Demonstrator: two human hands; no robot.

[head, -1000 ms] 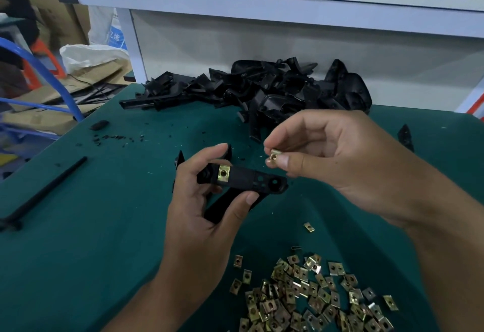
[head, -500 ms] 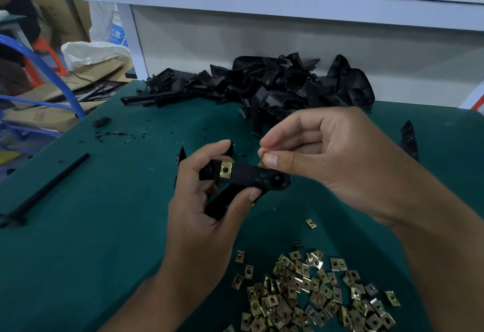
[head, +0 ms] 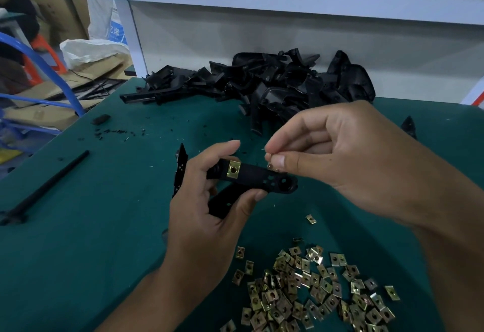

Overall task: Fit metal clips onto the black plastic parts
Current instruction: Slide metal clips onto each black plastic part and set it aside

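Holding the black plastic bracket (head: 251, 179) above the green worktop (head: 91, 227), the left hand (head: 207, 216) grips it w/ curled fingers, long axis running left-right, free holed end pointing right. Right hand (head: 348, 158) is nearer that end, thumb & forefinger pinching a metal clip (head: 270, 165) just above the bracket's top edge, so the next move looks like down onto the bracket. One clip (head: 234, 170) already sits near the left end; loose clips (head: 314, 292) lie below.

Left hand (head: 201, 216) grips black part (head: 259, 178) — right hand (head: 348, 153) pinches clip (head: 271, 165).
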